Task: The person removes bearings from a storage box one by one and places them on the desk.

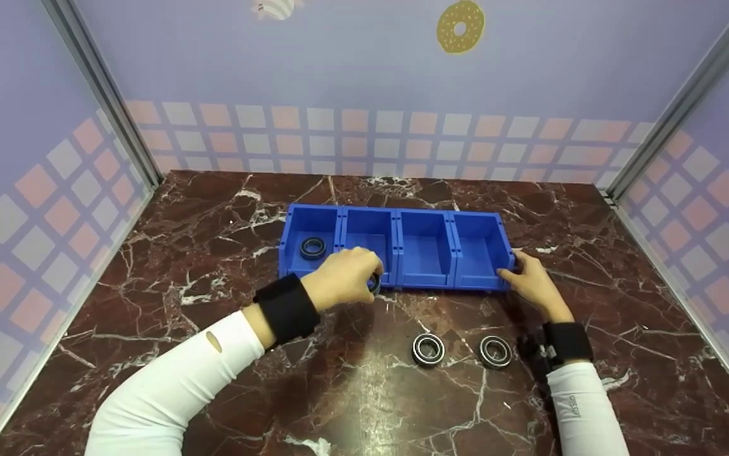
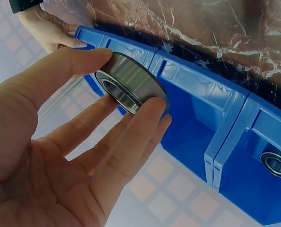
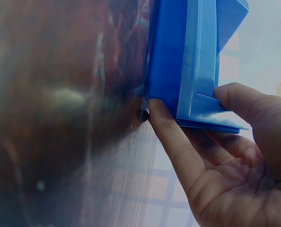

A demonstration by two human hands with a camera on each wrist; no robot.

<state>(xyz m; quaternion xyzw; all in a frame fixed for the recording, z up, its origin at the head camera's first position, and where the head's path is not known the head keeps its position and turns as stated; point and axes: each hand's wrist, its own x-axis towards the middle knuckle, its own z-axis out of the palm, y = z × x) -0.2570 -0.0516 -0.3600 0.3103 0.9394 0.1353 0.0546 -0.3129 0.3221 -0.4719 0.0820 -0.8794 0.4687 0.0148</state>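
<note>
My left hand (image 1: 344,277) pinches a steel ball bearing (image 2: 136,78) between thumb and fingers, over the front of the second compartment from the left in a blue four-part bin (image 1: 424,280). Another bearing (image 1: 313,248) lies inside the leftmost compartment, and the left wrist view shows it too. At the bin's right end, my right hand (image 1: 535,285) grips the side wall, thumb at the front corner and the other fingers along the outside. In the right wrist view, one fingertip (image 3: 159,108) touches the bin low down, close to the table.
Two more bearings, a left one (image 1: 428,349) and a right one (image 1: 495,352), lie flat on the dark red marbled table (image 1: 244,380) in front of the bin. Patterned panels (image 1: 364,82) enclose the table at the back and both sides.
</note>
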